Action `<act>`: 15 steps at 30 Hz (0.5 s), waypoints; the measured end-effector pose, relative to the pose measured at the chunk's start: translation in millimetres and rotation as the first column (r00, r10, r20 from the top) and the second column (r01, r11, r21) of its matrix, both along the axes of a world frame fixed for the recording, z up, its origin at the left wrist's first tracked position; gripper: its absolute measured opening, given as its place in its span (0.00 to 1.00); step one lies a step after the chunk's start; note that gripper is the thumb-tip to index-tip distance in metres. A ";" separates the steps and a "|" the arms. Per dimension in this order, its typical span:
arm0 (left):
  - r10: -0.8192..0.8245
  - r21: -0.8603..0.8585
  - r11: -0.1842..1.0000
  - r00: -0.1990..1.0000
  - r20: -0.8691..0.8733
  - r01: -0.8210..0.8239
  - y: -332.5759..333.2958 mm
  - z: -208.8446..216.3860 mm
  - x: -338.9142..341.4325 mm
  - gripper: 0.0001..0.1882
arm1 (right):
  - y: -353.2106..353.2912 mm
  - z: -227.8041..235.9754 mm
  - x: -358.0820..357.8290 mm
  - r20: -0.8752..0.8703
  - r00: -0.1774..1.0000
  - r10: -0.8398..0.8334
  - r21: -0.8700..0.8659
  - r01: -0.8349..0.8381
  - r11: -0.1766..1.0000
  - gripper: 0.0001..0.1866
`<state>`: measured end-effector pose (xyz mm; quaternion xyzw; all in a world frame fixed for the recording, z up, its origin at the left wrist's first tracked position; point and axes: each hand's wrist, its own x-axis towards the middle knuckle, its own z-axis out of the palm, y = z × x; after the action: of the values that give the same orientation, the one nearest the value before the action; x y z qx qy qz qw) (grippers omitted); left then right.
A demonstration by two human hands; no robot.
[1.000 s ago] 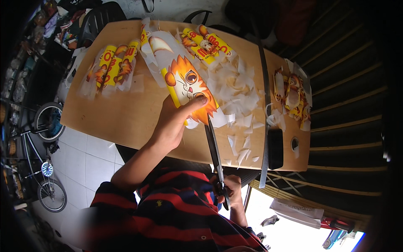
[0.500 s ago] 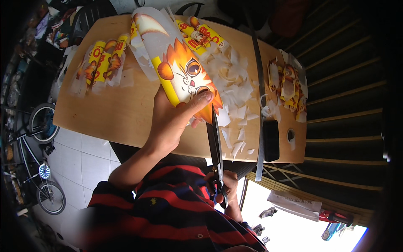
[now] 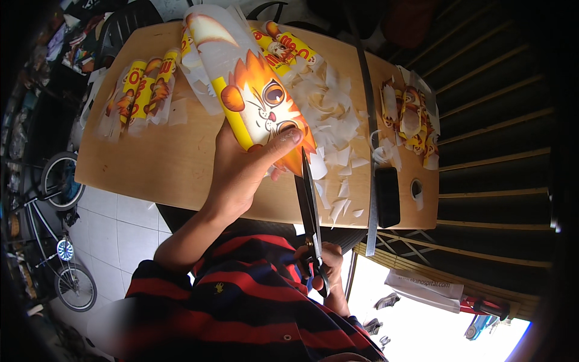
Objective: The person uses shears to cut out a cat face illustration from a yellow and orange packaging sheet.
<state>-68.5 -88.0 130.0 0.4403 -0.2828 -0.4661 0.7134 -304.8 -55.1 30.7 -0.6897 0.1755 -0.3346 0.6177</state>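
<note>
My left hand [image 3: 244,166] grips a curled sheet printed with an orange-and-white cartoon cat [image 3: 259,102], its thumb pressed on the cat's lower eye. The sheet has a yellow strip along one side and a whitish upper part. In my right hand [image 3: 325,265], fingers wrapped through the handles, is a pair of black scissors [image 3: 310,211]. The blades point up, with their tips at the sheet's lower right edge, beside my left thumb. Whether the blades are fully closed is hard to make out.
Whitish offcuts [image 3: 325,114] are strewn over the wooden table [image 3: 151,163]. Rolled yellow printed sheets [image 3: 142,90] lie at left, more [image 3: 289,45] at the back. Cut cat pieces [image 3: 413,114] lie at right. A long metal ruler [image 3: 370,151] crosses the table beside a black phone [image 3: 387,196].
The view has shifted slightly. The sheet and my left hand sit a little further left and up; the scissors stay at the sheet's edge, their blades looking much the same.
</note>
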 end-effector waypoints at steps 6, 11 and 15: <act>-0.024 0.038 0.999 0.999 -0.023 0.024 -1.5 3.4 -0.1 0.20 | 0.5 1.3 -1.1 -0.003 1.000 -0.008 0.019 0.008 1.000 0.42; 0.032 -0.008 0.999 0.999 0.009 -0.032 -2.0 0.5 -4.6 0.19 | 2.3 4.5 -0.4 -0.027 1.000 -0.015 0.061 0.017 0.998 0.41; 0.072 -0.031 0.997 0.996 0.060 -0.070 -3.4 -2.7 -7.4 0.13 | 1.4 1.9 -3.2 -0.027 0.999 -0.019 0.045 0.021 0.999 0.39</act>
<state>-76.0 -91.4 127.3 0.4539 -0.2954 -0.4227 0.7267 -308.0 -53.7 32.6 -0.6780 0.1981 -0.3275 0.6275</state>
